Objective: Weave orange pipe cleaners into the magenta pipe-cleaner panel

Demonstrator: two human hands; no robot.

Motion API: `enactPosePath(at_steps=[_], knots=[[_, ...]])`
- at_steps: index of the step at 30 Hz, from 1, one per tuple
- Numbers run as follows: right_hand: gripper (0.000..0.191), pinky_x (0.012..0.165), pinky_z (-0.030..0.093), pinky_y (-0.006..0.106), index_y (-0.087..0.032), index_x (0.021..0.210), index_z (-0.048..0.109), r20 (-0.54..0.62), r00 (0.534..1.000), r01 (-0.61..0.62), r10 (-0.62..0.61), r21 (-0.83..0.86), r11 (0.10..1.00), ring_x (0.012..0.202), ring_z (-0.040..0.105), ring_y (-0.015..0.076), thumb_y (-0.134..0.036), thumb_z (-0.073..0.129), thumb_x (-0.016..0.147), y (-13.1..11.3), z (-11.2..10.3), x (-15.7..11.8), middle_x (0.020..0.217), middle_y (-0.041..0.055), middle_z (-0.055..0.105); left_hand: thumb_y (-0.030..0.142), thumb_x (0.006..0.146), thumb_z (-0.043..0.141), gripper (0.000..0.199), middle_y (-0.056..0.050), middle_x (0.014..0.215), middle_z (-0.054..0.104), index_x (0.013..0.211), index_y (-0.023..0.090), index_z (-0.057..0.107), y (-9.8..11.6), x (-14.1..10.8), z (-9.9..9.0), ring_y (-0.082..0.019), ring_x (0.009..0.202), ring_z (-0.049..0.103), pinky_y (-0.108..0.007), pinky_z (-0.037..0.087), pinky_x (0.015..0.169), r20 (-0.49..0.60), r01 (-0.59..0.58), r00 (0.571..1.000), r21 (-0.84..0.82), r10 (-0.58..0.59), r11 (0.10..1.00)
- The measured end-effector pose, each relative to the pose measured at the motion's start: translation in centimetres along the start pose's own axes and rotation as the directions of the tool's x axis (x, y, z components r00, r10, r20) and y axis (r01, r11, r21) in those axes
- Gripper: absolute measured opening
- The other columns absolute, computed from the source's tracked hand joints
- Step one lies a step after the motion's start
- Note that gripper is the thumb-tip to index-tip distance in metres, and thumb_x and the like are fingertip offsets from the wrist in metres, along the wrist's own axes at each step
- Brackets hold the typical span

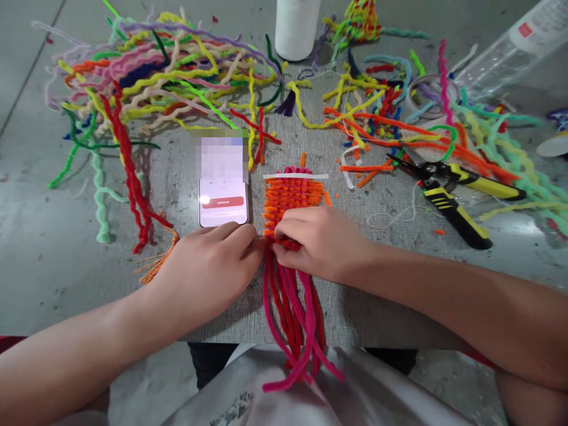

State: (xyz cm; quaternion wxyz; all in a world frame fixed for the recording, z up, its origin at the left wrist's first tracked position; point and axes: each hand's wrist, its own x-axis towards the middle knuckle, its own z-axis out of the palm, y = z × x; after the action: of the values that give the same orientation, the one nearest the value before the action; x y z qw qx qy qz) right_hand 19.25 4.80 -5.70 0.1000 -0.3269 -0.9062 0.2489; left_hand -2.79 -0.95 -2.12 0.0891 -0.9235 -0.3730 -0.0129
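Observation:
In front of me on the table lies a woven piece of orange and pink pipe cleaners, with a white strip across its far end. Loose pink and red pipe cleaner ends hang from its near side over the table edge. My left hand pinches the near left edge of the weave, fingers curled. My right hand lies over its near right part, thumb and fingers closed on the strands. The fingertips almost meet, and the exact strand between them is hidden.
A lit phone lies just left of the weave. Pliers with yellow-black handles rest at right among loose pipe cleaners. A large pile of colored pipe cleaners spreads at back left. Behind stand a white bottle and a clear plastic bottle.

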Motion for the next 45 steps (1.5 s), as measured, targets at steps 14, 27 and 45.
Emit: enactPosePath(at_steps=[14, 27, 45], knots=[[0.023, 0.067, 0.033, 0.034, -0.016, 0.085, 0.073, 0.025, 1.0, 0.018, -0.017, -0.015, 1.0, 0.075, 0.062, 0.018, -0.023, 0.057, 0.101, 0.0, -0.1, 0.4, 0.084, 0.0057, 0.073, 0.027, 0.111, 0.047, 0.033, -0.008, 0.098, 0.072, 0.105, 0.016, 0.078, -0.4, -0.1, 1.6, -0.02, 0.084, 0.069, -0.031, 0.053, 0.07, 0.084, 0.185, 0.982, -0.321, -0.167, 0.929], [0.016, 0.075, 0.046, 0.03, -0.017, 0.086, 0.073, -0.312, 0.947, 0.143, -0.076, 0.197, 0.97, 0.077, 0.063, 0.016, -0.016, 0.063, 0.099, 1.6, -2.1, -0.2, 0.083, 0.0029, 0.072, 0.014, 0.108, 0.048, 0.033, -0.004, 0.081, 0.069, 0.088, 0.015, 0.073, 1.2, -0.1, -0.5, -0.018, 0.067, 0.065, -0.028, 0.049, 0.056, -0.111, -0.062, 0.992, -0.058, 0.055, 0.996], [0.016, 0.086, 0.05, 0.033, -0.013, 0.101, 0.076, -0.011, 0.984, 0.173, -0.176, 0.252, 0.952, 0.093, 0.069, 0.0201, -0.017, 0.061, 0.105, 2.0, -2.7, 0.3, 0.101, 0.0092, 0.077, 0.008, 0.1, 0.052, 0.024, -0.01, 0.093, 0.076, 0.095, 0.011, 0.075, 2.4, -0.4, 0.1, -0.026, 0.08, 0.074, -0.042, 0.068, 0.067, -0.107, -0.164, 0.984, -0.268, 0.14, 0.949]])
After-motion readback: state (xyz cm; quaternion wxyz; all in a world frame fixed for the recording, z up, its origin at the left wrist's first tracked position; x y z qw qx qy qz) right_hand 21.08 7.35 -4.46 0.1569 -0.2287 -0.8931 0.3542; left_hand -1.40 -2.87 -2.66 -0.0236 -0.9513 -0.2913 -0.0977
